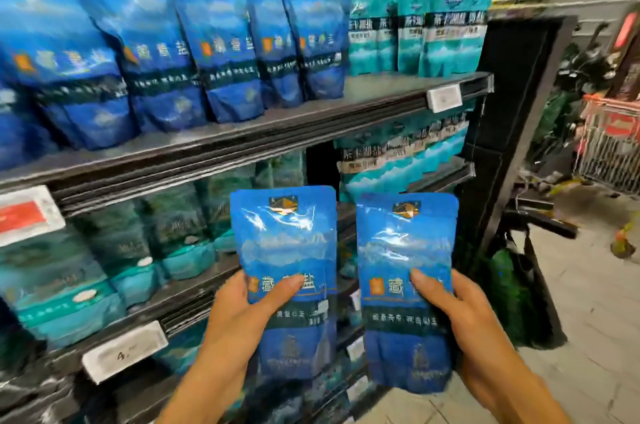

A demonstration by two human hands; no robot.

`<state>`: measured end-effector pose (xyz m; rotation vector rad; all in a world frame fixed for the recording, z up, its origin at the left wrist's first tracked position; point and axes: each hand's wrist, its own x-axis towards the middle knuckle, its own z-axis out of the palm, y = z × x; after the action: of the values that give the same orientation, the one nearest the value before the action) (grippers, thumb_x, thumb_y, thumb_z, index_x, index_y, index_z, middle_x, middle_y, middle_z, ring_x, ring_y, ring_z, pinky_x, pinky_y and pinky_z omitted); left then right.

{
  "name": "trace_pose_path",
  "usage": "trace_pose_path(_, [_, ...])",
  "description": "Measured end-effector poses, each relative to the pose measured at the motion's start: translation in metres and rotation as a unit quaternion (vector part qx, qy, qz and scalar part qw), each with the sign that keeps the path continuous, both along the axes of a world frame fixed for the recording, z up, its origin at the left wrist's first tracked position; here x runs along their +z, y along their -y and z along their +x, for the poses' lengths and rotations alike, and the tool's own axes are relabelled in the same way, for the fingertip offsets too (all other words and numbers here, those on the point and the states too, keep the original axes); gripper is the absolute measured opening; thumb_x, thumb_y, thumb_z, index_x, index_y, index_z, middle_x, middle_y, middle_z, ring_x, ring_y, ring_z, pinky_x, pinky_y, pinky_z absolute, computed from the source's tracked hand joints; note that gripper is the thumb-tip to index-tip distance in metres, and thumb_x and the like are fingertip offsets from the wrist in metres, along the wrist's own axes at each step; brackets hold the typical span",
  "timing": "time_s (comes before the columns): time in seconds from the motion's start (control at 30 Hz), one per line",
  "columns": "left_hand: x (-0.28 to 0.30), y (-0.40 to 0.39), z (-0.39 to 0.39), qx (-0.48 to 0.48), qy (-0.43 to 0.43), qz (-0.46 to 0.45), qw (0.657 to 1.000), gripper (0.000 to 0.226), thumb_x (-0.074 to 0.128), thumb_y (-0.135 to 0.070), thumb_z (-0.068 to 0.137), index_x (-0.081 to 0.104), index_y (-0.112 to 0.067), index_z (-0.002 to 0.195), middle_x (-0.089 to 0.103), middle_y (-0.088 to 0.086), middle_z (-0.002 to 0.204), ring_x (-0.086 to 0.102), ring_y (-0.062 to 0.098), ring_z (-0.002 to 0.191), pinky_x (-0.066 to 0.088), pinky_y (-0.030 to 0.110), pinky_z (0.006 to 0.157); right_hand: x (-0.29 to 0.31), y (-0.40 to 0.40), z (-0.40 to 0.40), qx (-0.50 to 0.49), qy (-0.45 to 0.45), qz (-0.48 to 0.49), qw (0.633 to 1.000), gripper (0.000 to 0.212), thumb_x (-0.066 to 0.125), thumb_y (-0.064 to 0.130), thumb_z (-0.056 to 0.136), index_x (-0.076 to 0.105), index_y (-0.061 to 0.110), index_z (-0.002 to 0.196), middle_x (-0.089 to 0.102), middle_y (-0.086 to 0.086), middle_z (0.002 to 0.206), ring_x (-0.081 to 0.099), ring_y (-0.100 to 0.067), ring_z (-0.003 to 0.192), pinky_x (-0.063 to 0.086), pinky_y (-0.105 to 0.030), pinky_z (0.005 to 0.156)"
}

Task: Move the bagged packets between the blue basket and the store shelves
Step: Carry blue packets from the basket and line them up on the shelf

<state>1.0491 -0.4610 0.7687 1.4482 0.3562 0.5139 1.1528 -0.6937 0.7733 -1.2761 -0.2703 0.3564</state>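
Observation:
I hold two blue bagged packets upright in front of the store shelves. My left hand (249,305) grips the left packet (287,250), thumb across its front. My right hand (464,312) grips the right packet (405,250) the same way. Both packets hang level with the lower shelf (194,305), below the upper shelf (242,139). On that upper shelf stands a row of matching blue packets (221,32). The blue basket is not in view.
Teal packets (450,25) fill the right end of the upper shelf, and darker teal ones (69,278) sit on the lower shelf. White price tags (124,354) hang on the shelf edges. A black shelf end panel (512,118) stands right, with floor tiles (595,302) and an orange cart (613,139) beyond.

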Motion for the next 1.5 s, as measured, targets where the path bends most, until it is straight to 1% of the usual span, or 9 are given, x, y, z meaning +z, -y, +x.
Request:
trace_pose_path(0.13, [0.044, -0.013, 0.003, 0.11, 0.053, 0.027, 0.992, 0.05, 0.087, -0.048, 0.055, 0.077, -0.032, 0.101, 0.079, 0.001, 0.106, 0.076, 0.018, 0.096, 0.059, 0.036, 0.078, 0.052, -0.044, 0.049, 0.125, 0.073, 0.038, 0.989, 0.049, 0.085, 0.046, 0.068, 0.077, 0.018, 0.107, 0.077, -0.011, 0.109, 0.076, -0.028, 0.097, 0.061, -0.033, 0.072])
trace_pose_path(0.33, [0.124, -0.051, -0.029, 0.248, 0.123, 0.091, 0.956, 0.044, 0.088, -0.037, 0.06, 0.079, -0.02, 0.099, 0.079, 0.003, 0.103, 0.077, 0.015, 0.089, 0.059, 0.024, 0.068, 0.135, -0.138, 0.065, 0.285, 0.128, 0.125, 0.942, 0.03, 0.073, 0.032, 0.076, 0.078, 0.018, 0.102, 0.077, -0.008, 0.11, 0.075, -0.02, 0.096, 0.06, -0.03, 0.074])
trace_pose_path(0.53, [0.194, -0.108, -0.077, 0.36, 0.142, 0.245, 0.889, 0.024, 0.077, -0.023, 0.085, 0.072, -0.017, 0.108, 0.077, -0.007, 0.11, 0.072, 0.014, 0.103, 0.056, 0.038, 0.096, 0.204, -0.233, 0.037, 0.376, 0.14, 0.169, 0.9, 0.023, 0.063, 0.017, 0.097, 0.066, 0.009, 0.118, 0.076, -0.008, 0.111, 0.073, -0.02, 0.094, 0.061, -0.039, 0.086])
trace_pose_path(0.67, [0.222, -0.153, -0.094, 0.358, 0.148, 0.25, 0.888, 0.024, 0.067, -0.015, 0.094, 0.067, -0.013, 0.117, 0.077, -0.01, 0.108, 0.072, 0.009, 0.103, 0.056, 0.028, 0.092, 0.228, -0.285, 0.019, 0.346, 0.185, 0.203, 0.897, 0.016, 0.067, 0.01, 0.095, 0.066, 0.009, 0.11, 0.073, -0.01, 0.106, 0.069, -0.019, 0.093, 0.059, -0.038, 0.09])
trace_pose_path(0.87, [0.213, -0.195, -0.084, 0.36, 0.089, 0.192, 0.908, 0.039, 0.061, -0.007, 0.097, 0.057, 0.003, 0.134, 0.065, 0.018, 0.13, 0.066, 0.025, 0.113, 0.052, 0.044, 0.104, 0.203, -0.321, 0.009, 0.224, 0.329, 0.137, 0.907, 0.021, 0.08, 0.011, 0.084, 0.066, 0.012, 0.1, 0.073, 0.003, 0.091, 0.068, -0.004, 0.08, 0.058, -0.027, 0.081])
trace_pose_path(1.03, [0.2, -0.209, -0.101, 0.381, -0.072, 0.397, 0.832, 0.028, 0.075, -0.021, 0.088, 0.064, -0.019, 0.114, 0.07, -0.002, 0.111, 0.064, -0.017, 0.082, 0.049, 0.005, 0.079, 0.187, -0.313, 0.015, 0.074, 0.506, -0.05, 0.858, 0.06, 0.081, 0.053, 0.075, 0.052, 0.01, 0.105, 0.072, -0.005, 0.103, 0.065, -0.03, 0.103, 0.048, -0.04, 0.077])
trace_pose_path(1.17, [0.193, -0.208, -0.112, 0.419, -0.139, 0.436, 0.784, 0.066, 0.078, -0.059, 0.065, 0.058, -0.023, 0.116, 0.066, -0.011, 0.112, 0.063, 0.006, 0.096, 0.047, 0.021, 0.081, 0.176, -0.304, 0.015, 0.017, 0.584, -0.136, 0.8, 0.076, 0.069, 0.071, 0.076, 0.044, 0.011, 0.117, 0.062, -0.008, 0.115, 0.058, -0.037, 0.112, 0.038, -0.04, 0.071])
trace_pose_path(1.33, [0.184, -0.205, -0.11, 0.398, -0.122, 0.435, 0.798, 0.084, 0.076, -0.063, 0.06, 0.053, -0.018, 0.126, 0.07, 0.0, 0.114, 0.068, 0.016, 0.087, 0.06, 0.037, 0.053, 0.175, -0.309, 0.01, 0.073, 0.563, -0.117, 0.815, 0.066, 0.072, 0.06, 0.081, 0.04, 0.009, 0.108, 0.058, -0.01, 0.095, 0.055, -0.039, 0.101, 0.046, -0.047, 0.075])
trace_pose_path(1.5, [0.183, -0.204, -0.112, 0.41, -0.15, 0.441, 0.784, 0.077, 0.082, -0.058, 0.066, 0.052, -0.018, 0.126, 0.068, -0.007, 0.116, 0.065, 0.015, 0.099, 0.055, 0.038, 0.084, 0.176, -0.313, 0.007, 0.102, 0.542, -0.116, 0.826, 0.063, 0.073, 0.059, 0.082, 0.033, 0.013, 0.098, 0.038, 0.007, 0.075, 0.044, -0.026, 0.083, 0.039, -0.042, 0.065])
